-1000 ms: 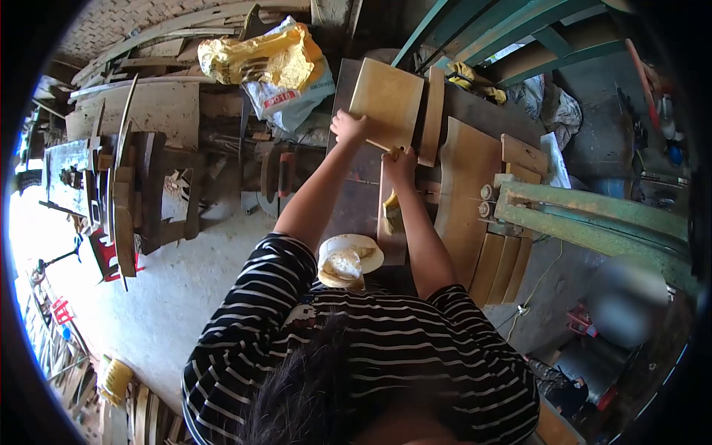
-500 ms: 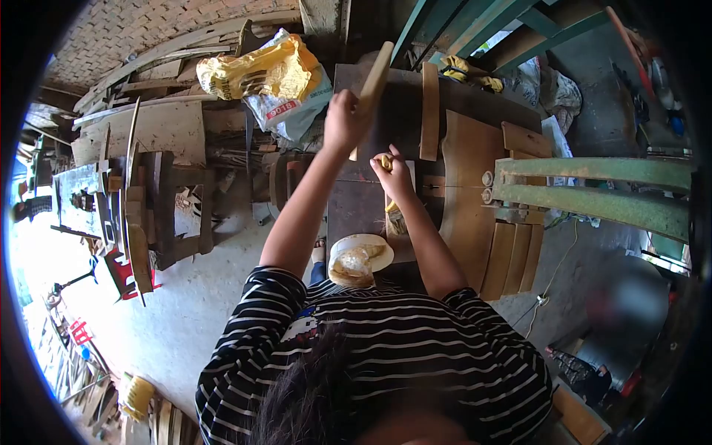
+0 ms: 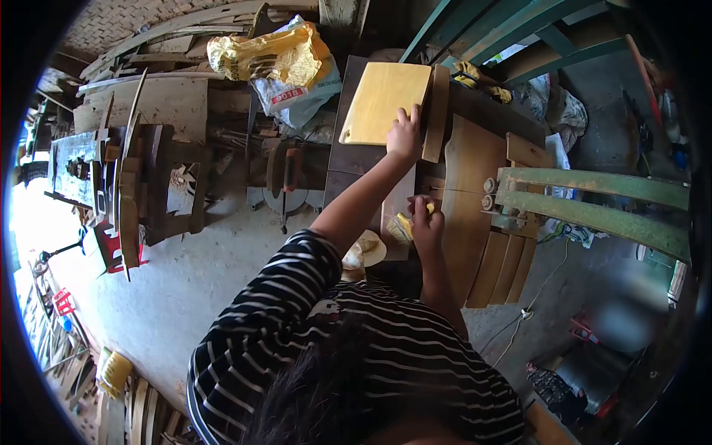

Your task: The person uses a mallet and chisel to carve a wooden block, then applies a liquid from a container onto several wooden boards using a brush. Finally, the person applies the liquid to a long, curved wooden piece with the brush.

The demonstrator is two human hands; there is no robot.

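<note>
A pale yellow wooden board point(image 3: 378, 96) lies broad face up on the dark table point(image 3: 345, 159). My left hand point(image 3: 404, 136) rests on its lower right part, with the fingers spread over the surface. Nearer to me, my right hand point(image 3: 426, 221) is closed on a yellow-handled brush point(image 3: 401, 227), whose pale bristles point down and left. A round white container point(image 3: 375, 251) with pale brown contents stands by the table's near edge, partly hidden by my shirt.
A narrow wooden strip point(image 3: 436, 111) lies right of the board. Farther right are a wide plank point(image 3: 467, 185), several smaller planks and green machine arms point(image 3: 593, 194). Yellow and white bags point(image 3: 285, 63) lie at the upper left. A saw with an orange handle point(image 3: 291, 167) stands left of the table.
The board has gone from edge-on in my raised left hand to flat on the table, and my left hand has moved right. My right hand has moved toward me and right with the brush.
</note>
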